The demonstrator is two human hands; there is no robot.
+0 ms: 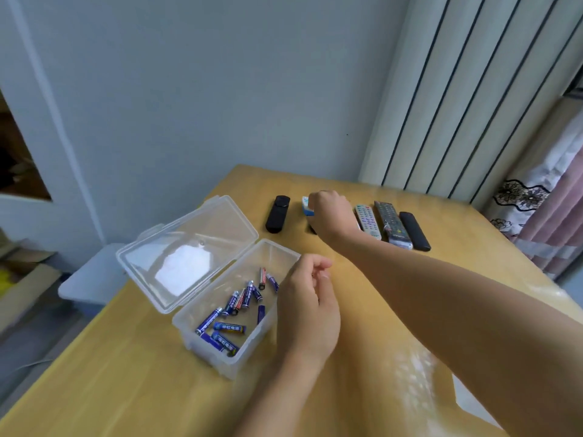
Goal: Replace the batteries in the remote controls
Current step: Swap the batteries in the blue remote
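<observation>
- While the left hand (307, 310) hangs with loosely curled fingers beside the near right wall of the clear box (220, 354), holding nothing that shows, the right hand (328, 212) is stretched across the table (394, 310) to the row of remotes.
- That right hand covers the white and blue remote (306, 206); its fingers curl down over it, but whether they already grip it cannot be told, since the hand hides the contact.
- Each remote lies with its long axis running away from the person, side by side: a black remote (277, 214) to the left of the hand, then a white remote (367, 220), a grey remote (392, 225) and another black remote (414, 230) to its right.
- By judgement the right hand is far nearer the remotes, and the left is nearer the batteries (235, 310) lying loose in the box, whose lid (189, 250) stands open to the left.
- So a pick-up probably means pulling the remote back along its length toward the body.
</observation>
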